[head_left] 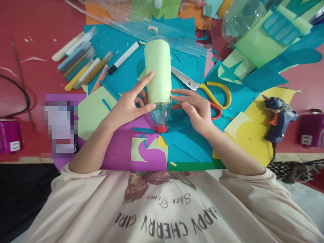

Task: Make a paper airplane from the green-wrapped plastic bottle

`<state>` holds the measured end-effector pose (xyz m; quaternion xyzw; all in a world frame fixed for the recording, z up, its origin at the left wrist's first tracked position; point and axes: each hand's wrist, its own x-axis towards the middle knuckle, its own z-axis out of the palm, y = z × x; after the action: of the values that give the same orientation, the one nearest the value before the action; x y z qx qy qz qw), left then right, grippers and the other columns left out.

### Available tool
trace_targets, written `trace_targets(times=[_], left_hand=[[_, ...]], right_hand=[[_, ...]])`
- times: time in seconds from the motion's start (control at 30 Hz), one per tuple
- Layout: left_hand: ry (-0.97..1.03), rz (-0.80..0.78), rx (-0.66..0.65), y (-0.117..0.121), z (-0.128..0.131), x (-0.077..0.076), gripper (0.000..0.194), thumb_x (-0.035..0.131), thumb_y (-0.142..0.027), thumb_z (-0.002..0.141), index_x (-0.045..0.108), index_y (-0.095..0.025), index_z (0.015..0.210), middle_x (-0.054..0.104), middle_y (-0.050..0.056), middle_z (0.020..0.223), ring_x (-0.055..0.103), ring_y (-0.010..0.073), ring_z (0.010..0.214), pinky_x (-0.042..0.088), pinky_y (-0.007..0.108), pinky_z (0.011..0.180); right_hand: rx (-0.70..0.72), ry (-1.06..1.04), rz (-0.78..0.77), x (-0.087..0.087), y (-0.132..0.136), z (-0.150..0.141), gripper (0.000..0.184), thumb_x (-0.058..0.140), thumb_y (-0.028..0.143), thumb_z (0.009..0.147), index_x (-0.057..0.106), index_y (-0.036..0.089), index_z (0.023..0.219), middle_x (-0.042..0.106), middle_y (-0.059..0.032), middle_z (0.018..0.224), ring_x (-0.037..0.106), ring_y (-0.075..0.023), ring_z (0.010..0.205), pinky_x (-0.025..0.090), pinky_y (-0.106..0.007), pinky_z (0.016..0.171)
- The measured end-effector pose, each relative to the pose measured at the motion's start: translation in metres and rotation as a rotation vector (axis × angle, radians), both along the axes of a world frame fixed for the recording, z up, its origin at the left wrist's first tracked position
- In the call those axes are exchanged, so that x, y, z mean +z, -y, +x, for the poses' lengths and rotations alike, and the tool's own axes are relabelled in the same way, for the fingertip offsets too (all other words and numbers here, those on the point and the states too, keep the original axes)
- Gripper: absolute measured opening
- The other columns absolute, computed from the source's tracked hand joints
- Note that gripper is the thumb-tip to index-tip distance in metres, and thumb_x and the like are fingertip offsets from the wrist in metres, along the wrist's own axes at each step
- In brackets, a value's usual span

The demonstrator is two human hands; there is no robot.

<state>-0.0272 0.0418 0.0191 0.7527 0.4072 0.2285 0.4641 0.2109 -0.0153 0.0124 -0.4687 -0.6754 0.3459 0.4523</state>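
A clear plastic bottle (162,112) with a red cap lies on the sheets, its cap toward me. Light green paper (158,67) is wrapped around its body. My left hand (129,103) grips the bottle from the left, index finger on the paper and thumb near the paper's lower edge. From the right, the fingertips of my right hand (196,109) press against the bottle's side, thumb raised. Just beyond my right hand lie scissors (215,96) with yellow and red handles, blades apart.
Several markers (78,60) lie at the left near a blurred phone-like object (60,128). A blue glue gun (278,118) rests on yellow paper at the right. A green paper-covered piece (265,40) and a clear container (243,20) stand at upper right. Paper scraps (149,148) lie near me.
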Motion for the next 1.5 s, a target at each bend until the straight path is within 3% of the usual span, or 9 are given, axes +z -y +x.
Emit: trace_targets(times=[0.13,0.3,0.6,0.8,1.0,1.13,1.23,1.33,1.5], left_hand=[[0.004,0.028,-0.025,-0.001,0.000,-0.001,0.079,0.065,-0.065,0.078,0.034,-0.041,0.147,0.062,0.001,0.092,0.067,0.0191,0.079,0.061,0.034,0.068],[0.002,-0.020,0.005,0.000,0.002,-0.001,0.080,0.067,-0.064,0.076,0.037,-0.041,0.146,0.064,0.002,0.095,0.068,0.0210,0.081,0.060,0.038,0.073],[0.001,-0.039,0.008,0.002,0.005,0.002,0.080,0.067,-0.063,0.076,0.036,-0.041,0.146,0.064,0.002,0.092,0.068,0.0237,0.084,0.059,0.041,0.079],[-0.015,-0.016,-0.001,0.003,0.005,0.001,0.082,0.066,-0.068,0.074,0.036,-0.040,0.146,0.062,0.001,0.086,0.067,0.0211,0.076,0.059,0.037,0.072],[-0.040,0.024,-0.031,0.006,0.007,0.001,0.081,0.065,-0.068,0.076,0.034,-0.042,0.146,0.063,0.001,0.091,0.067,0.0238,0.086,0.058,0.040,0.077],[-0.072,0.094,-0.029,0.008,0.009,0.006,0.079,0.063,-0.068,0.078,0.035,-0.040,0.146,0.063,0.005,0.112,0.063,0.0254,0.096,0.056,0.041,0.083],[-0.098,0.138,-0.034,0.010,0.010,0.008,0.078,0.062,-0.068,0.079,0.035,-0.038,0.146,0.060,0.007,0.120,0.061,0.0260,0.100,0.054,0.042,0.088],[-0.107,0.145,-0.059,0.012,0.010,0.009,0.079,0.060,-0.068,0.079,0.034,-0.036,0.146,0.058,0.008,0.122,0.061,0.0254,0.098,0.054,0.042,0.088],[-0.139,0.126,-0.115,0.012,0.010,0.011,0.084,0.060,-0.069,0.078,0.032,-0.033,0.148,0.056,0.009,0.132,0.062,0.0242,0.094,0.055,0.040,0.085]], right_hand=[[-0.127,0.369,0.172,-0.001,-0.014,0.018,0.022,0.051,0.025,0.091,0.072,0.026,0.097,0.074,-0.0059,0.106,0.068,-0.0251,0.103,0.055,-0.050,0.094],[-0.199,0.543,0.219,-0.017,-0.028,0.039,0.021,0.057,0.024,0.087,0.071,0.032,0.099,0.069,-0.0052,0.116,0.063,-0.0326,0.108,0.052,-0.061,0.093],[-0.171,0.547,0.176,-0.011,-0.034,0.049,0.022,0.050,0.026,0.093,0.071,0.030,0.093,0.073,-0.0070,0.096,0.065,-0.0263,0.091,0.054,-0.050,0.082],[-0.200,0.569,0.084,-0.015,-0.033,0.046,0.015,0.052,0.028,0.092,0.067,0.030,0.095,0.068,-0.0080,0.095,0.060,-0.0283,0.096,0.048,-0.055,0.090],[-0.259,0.524,0.092,-0.019,-0.032,0.045,0.018,0.051,0.036,0.093,0.066,0.031,0.100,0.066,-0.0093,0.099,0.058,-0.0315,0.100,0.047,-0.060,0.092],[-0.089,0.433,0.159,-0.008,-0.020,0.028,0.032,0.051,0.043,0.093,0.060,0.032,0.122,0.062,-0.0086,0.125,0.055,-0.0336,0.121,0.043,-0.061,0.103],[0.057,0.376,0.145,-0.001,-0.007,0.013,0.047,0.050,0.052,0.092,0.054,0.031,0.133,0.056,-0.0095,0.136,0.052,-0.0327,0.128,0.048,-0.056,0.103],[0.079,0.361,0.107,0.000,0.001,0.005,0.056,0.052,0.061,0.088,0.054,0.030,0.135,0.054,-0.0118,0.135,0.056,-0.0319,0.123,0.055,-0.051,0.094],[0.040,0.369,0.167,-0.004,0.003,0.002,0.062,0.056,0.067,0.083,0.059,0.028,0.130,0.055,-0.0137,0.125,0.056,-0.0344,0.120,0.056,-0.056,0.093]])
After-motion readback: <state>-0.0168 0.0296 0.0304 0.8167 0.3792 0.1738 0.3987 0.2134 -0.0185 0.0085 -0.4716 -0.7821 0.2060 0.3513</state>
